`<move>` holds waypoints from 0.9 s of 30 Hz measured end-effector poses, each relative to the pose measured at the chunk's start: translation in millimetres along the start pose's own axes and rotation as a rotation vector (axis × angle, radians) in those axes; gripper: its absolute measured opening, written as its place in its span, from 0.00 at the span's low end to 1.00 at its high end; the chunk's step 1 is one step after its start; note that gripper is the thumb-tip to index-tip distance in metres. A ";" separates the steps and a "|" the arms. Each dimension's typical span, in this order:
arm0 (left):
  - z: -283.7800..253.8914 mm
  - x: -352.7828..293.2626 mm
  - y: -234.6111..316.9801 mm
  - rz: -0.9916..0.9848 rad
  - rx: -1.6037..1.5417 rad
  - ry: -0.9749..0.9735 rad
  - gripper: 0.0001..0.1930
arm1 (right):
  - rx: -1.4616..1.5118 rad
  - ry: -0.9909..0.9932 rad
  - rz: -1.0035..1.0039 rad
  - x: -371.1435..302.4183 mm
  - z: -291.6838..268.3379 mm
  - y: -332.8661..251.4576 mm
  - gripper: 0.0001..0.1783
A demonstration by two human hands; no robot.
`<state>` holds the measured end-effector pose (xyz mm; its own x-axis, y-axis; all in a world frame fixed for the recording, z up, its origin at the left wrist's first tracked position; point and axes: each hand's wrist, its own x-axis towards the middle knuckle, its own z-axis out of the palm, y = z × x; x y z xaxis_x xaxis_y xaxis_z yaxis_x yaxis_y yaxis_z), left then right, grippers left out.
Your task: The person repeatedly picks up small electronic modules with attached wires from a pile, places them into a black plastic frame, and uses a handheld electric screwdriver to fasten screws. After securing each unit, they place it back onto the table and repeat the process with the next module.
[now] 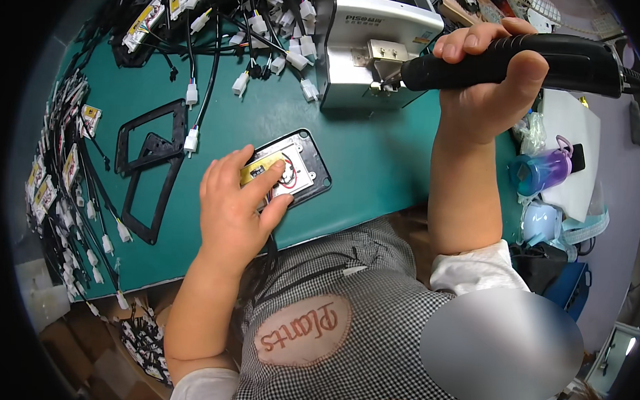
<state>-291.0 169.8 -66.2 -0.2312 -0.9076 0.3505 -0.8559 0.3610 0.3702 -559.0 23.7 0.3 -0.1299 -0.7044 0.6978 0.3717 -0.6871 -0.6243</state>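
A black electric screwdriver [529, 63] lies across my right hand [482, 110], whose fingers and thumb wrap round its body. Its tip points left, at the metal outlet [386, 53] of a grey-white screw feeder [339, 56]; whether a screw sits on the bit is too small to tell. Over on the left, my left hand [234, 205] holds a shallow black plastic housing [321, 161] down on the green mat. Inside the housing is a white plate with a yellow label and thin red and black wires. My index finger presses on the plate, my thumb near the closest edge.
Two black plastic frames [151, 201] overlap on the green mat [378, 160]. Bundles of cables with white connectors [73, 212] lie along the left, more [259, 25] at the back. A blue-purple bottle [546, 169] stands at the right beside a white sheet [576, 131].
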 end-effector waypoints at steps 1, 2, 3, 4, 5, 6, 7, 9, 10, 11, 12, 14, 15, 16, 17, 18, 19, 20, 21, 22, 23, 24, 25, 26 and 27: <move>0.4 0.1 -0.3 0.001 -0.002 0.001 0.23 | 0.009 -0.005 0.000 -0.1 -0.8 0.2 0.35; 0.5 -0.2 -0.5 0.002 -0.004 0.001 0.23 | 0.017 -0.010 -0.001 -0.1 -1.8 0.0 0.35; 0.4 -0.2 -0.1 0.002 -0.002 0.001 0.23 | 0.025 -0.017 -0.002 1.0 -2.6 -0.8 0.35; 0.1 0.0 0.5 0.002 0.001 0.000 0.22 | 0.047 -0.028 0.022 1.8 -3.1 -2.3 0.35; -0.3 0.1 0.8 0.001 0.003 -0.001 0.22 | 0.069 -0.038 0.046 2.4 -3.4 -4.4 0.35; -0.6 0.1 1.1 0.000 0.004 -0.003 0.22 | 0.090 -0.048 0.069 3.0 -3.8 -6.1 0.35; -0.8 0.1 1.1 -0.002 0.005 -0.005 0.22 | 0.088 -0.068 0.057 3.8 -4.2 -6.5 0.35; -1.0 -0.1 1.0 -0.007 0.002 -0.009 0.22 | 0.086 -0.107 0.034 5.3 -4.5 -6.5 0.35; -1.0 -0.3 0.8 -0.011 -0.001 -0.010 0.22 | 0.088 -0.101 0.026 5.7 -4.1 -7.1 0.35; -1.0 -0.5 0.7 -0.014 -0.004 -0.012 0.22 | 0.090 -0.096 0.017 5.9 -3.6 -7.9 0.35; -1.2 -0.1 1.2 -0.013 -0.002 -0.011 0.22 | 0.093 -0.088 0.008 5.8 -3.6 -8.4 0.35; -1.6 0.8 2.4 -0.011 0.001 -0.009 0.23 | 0.083 -0.064 0.008 6.4 -3.2 -5.5 0.34; -1.8 1.0 2.5 -0.012 0.001 -0.011 0.23 | 0.078 -0.052 0.008 6.4 -2.3 -4.2 0.34; -1.9 1.4 2.7 -0.012 0.000 -0.013 0.23 | 0.034 -0.042 0.003 5.8 -0.4 -3.2 0.34; -2.0 1.8 2.7 -0.013 0.000 -0.015 0.23 | -0.010 -0.032 -0.003 5.2 2.1 -2.1 0.33; -2.0 1.2 2.5 -0.012 -0.001 -0.015 0.23 | -0.051 -0.022 -0.005 4.1 3.8 -0.7 0.33; -2.0 0.9 2.1 -0.010 -0.002 -0.014 0.23 | 0.019 -0.045 -0.002 5.2 5.3 0.0 0.30; -1.9 0.8 1.6 -0.010 -0.002 -0.014 0.23 | -0.013 -0.061 -0.011 6.3 10.4 -2.3 0.30; -1.4 0.1 1.1 -0.009 -0.006 -0.013 0.23 | -0.045 -0.078 -0.019 6.7 20.7 -6.8 0.31; -0.8 -0.3 0.4 -0.009 -0.009 -0.011 0.23 | 0.001 -0.069 0.014 3.5 27.4 -8.2 0.32; -0.1 -0.4 -0.5 -0.011 -0.012 -0.010 0.22 | 0.048 -0.058 0.046 0.4 34.1 -9.4 0.34; -0.8 -1.3 -0.9 -0.007 -0.009 -0.012 0.22 | 0.097 -0.044 0.079 -3.6 41.1 -10.8 0.35; -1.8 -0.5 -0.7 -0.004 -0.006 -0.014 0.22 | 0.138 -0.062 0.126 -8.5 43.0 -10.6 0.35; -2.2 0.6 -0.5 -0.001 -0.003 -0.015 0.22 | 0.196 -0.064 0.157 -14.4 47.5 -10.3 0.36; -2.1 0.4 -1.1 -0.003 -0.006 -0.017 0.22 | 0.257 -0.060 0.190 -21.7 52.3 -9.2 0.37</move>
<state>-289.2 169.4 -64.7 -0.2363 -0.9123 0.3345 -0.8541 0.3592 0.3761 -511.5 54.6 9.3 0.0157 -0.7986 0.6017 0.6047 -0.4717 -0.6418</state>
